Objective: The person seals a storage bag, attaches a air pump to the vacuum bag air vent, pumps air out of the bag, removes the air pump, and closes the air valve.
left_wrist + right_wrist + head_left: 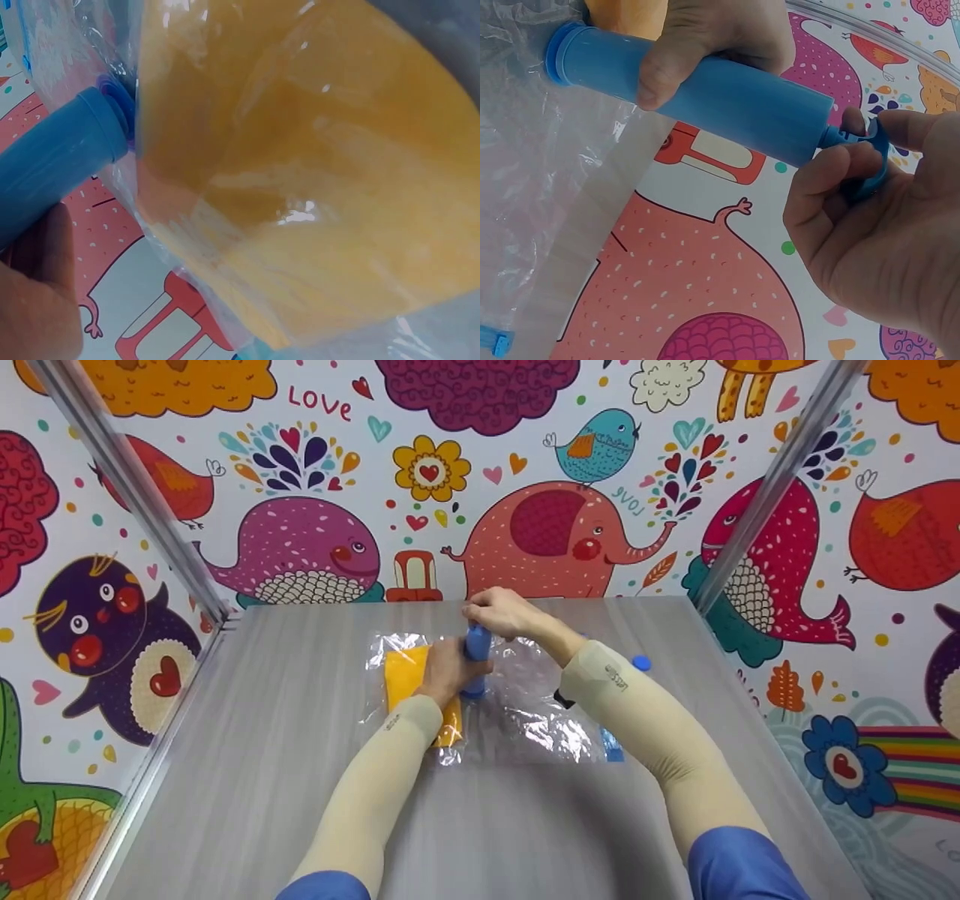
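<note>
A blue hand pump (478,643) stands upright on a clear plastic bag (544,716). My left hand (448,666) grips its barrel, the thumb lying across it in the right wrist view. Above, my right hand (501,611) holds the pump's handle (868,187) with curled fingers; the handle sits close to the barrel's end. A folded yellow item (403,671), perhaps cloth, lies inside the bag's left part and fills much of the left wrist view. By the pump's foot, a purple-blue round valve (118,101) shows on the bag.
A small blue round cap (641,662) lies on the grey table (255,757), right of the bag. Blue trim (611,746) runs along the bag's right edge. A patterned wall (427,405) and metal posts (780,484) border the table.
</note>
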Demonstrator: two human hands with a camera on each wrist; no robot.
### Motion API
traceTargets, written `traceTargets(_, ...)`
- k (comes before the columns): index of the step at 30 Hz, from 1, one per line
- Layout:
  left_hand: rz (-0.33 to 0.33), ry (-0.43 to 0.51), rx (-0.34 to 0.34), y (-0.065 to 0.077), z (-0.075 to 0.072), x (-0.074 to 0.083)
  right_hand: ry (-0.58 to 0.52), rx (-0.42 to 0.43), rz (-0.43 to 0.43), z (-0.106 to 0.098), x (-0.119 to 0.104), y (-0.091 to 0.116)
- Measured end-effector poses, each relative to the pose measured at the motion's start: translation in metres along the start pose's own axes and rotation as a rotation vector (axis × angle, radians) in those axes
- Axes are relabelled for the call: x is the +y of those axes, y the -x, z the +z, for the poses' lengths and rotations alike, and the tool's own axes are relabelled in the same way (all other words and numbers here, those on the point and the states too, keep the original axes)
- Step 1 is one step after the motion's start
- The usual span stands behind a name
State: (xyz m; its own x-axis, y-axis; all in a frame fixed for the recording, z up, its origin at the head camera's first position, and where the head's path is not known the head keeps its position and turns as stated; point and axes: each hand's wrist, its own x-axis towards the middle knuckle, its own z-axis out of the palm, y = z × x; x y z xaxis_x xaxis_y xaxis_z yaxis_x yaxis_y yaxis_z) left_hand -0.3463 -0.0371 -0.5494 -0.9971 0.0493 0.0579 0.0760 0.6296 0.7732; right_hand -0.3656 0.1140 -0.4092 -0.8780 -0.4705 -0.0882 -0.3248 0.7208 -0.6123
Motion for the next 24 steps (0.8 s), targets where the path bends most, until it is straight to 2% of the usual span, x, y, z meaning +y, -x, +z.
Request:
traceTargets(8, 0.003, 0.034, -0.01, -0.001, 0.002, 0.0, -0.048, -0.01, 0.058, -0.003, 0.0, 0.0)
traceTargets(14, 0.037, -0.026, -0.012, -0.002, 0.003, 0.0, -0.078, -0.022, 0.066, -0.017, -0.007, 0.002)
traceTargets(18, 0.044, -0.079, -0.012, -0.002, 0.001, 0.001, -0.075, 0.027, 0.044, -0.035, -0.021, 0.005)
traceTargets(21, 0.014, -0.071, -0.022, -0.002, -0.001, 0.002, -0.071, 0.071, 0.026, -0.05, -0.035, 0.009)
traceTargets(24, -0.045, -0.015, -0.047, -0.001, -0.003, 0.003, -0.08, 0.088, -0.003, -0.064, -0.047, 0.013)
